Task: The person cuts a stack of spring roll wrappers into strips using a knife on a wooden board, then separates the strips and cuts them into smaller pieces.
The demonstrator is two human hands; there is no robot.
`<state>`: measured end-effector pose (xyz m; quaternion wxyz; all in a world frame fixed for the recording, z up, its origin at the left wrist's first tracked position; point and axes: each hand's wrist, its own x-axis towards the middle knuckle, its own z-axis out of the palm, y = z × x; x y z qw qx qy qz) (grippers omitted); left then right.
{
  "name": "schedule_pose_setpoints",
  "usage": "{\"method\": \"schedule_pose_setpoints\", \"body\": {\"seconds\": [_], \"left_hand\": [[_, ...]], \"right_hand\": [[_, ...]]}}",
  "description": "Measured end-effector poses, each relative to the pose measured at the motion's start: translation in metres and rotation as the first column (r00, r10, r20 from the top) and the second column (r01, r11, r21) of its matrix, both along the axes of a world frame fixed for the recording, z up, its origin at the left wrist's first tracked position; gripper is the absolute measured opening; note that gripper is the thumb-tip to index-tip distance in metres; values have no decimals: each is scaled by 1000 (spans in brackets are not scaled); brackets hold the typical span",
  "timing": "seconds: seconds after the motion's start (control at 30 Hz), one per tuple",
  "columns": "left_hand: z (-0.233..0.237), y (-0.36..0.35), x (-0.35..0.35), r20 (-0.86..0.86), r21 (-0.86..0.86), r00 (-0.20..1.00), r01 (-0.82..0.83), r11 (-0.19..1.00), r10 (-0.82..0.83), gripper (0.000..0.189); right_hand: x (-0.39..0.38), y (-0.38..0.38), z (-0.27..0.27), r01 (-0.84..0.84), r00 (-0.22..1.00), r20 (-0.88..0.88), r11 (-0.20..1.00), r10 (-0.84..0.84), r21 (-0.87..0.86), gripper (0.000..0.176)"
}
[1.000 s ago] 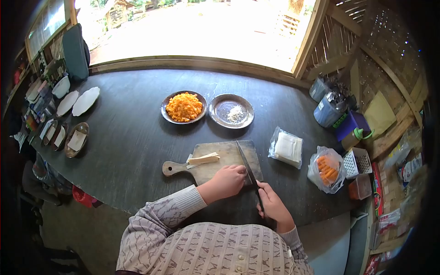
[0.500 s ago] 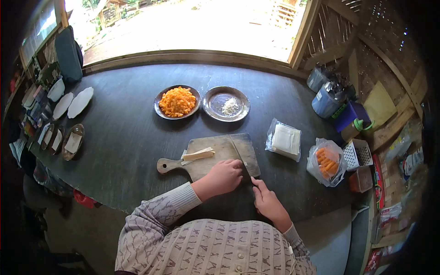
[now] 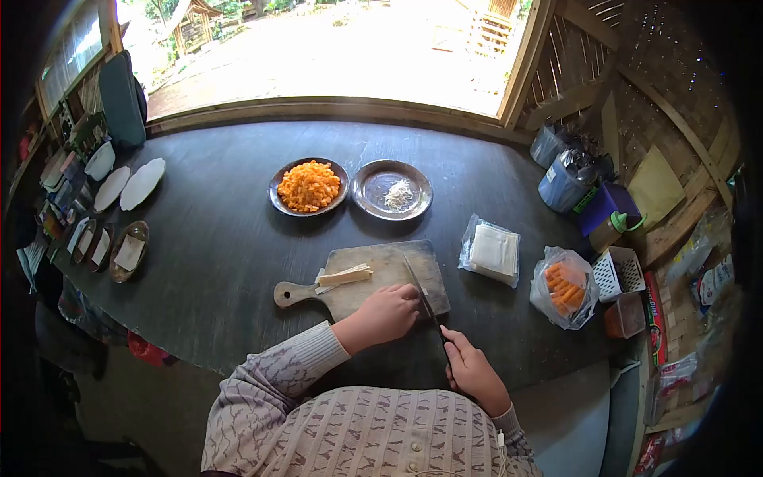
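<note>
My right hand (image 3: pixel 474 367) is wrapped round the handle of a long knife (image 3: pixel 421 288), whose blade slants over the wooden cutting board (image 3: pixel 338 302). Just left of the blade, my left hand (image 3: pixel 387 312) presses down on the board with curled fingers. Whatever lies beneath those fingers is hidden. A small stack of pale, thin strips (image 3: pixel 346 274) rests on the board near its handle. Beyond the board, a plate (image 3: pixel 369 176) bears a little heap of fine white shreds (image 3: pixel 398 195). Beside it stands a bowl (image 3: pixel 274 191) of diced orange pieces (image 3: pixel 308 187).
To the right lie a plastic pack of square pale sheets (image 3: pixel 493 250) and a bag of orange carrot-like pieces (image 3: pixel 565 286). A white perforated basket (image 3: pixel 618 274) stands past them. White leaf-shaped dishes (image 3: pixel 143 184) and small brown dishes (image 3: pixel 129 250) sit at left.
The knife and my right hand have drawn back slightly toward my body. My left hand stays in place on the board. The whole view has shifted a little.
</note>
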<state>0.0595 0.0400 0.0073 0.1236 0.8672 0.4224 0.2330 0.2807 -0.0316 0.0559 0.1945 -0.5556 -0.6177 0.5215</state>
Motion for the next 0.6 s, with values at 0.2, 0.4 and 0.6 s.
{"method": "schedule_pose_setpoints", "body": {"seconds": [0.2, 0.4, 0.6], "left_hand": [[-3, 0, -1, 30, -4, 1000, -2, 1000, 2, 21], [0, 0, -2, 47, -13, 999, 2, 1000, -2, 22], [1, -1, -2, 40, -22, 999, 3, 1000, -2, 23]], "right_hand": [[2, -3, 2, -13, 1000, 7, 1000, 13, 19, 37], [3, -4, 7, -8, 1000, -3, 1000, 7, -6, 38], [6, -2, 3, 6, 999, -39, 999, -8, -48, 37]]}}
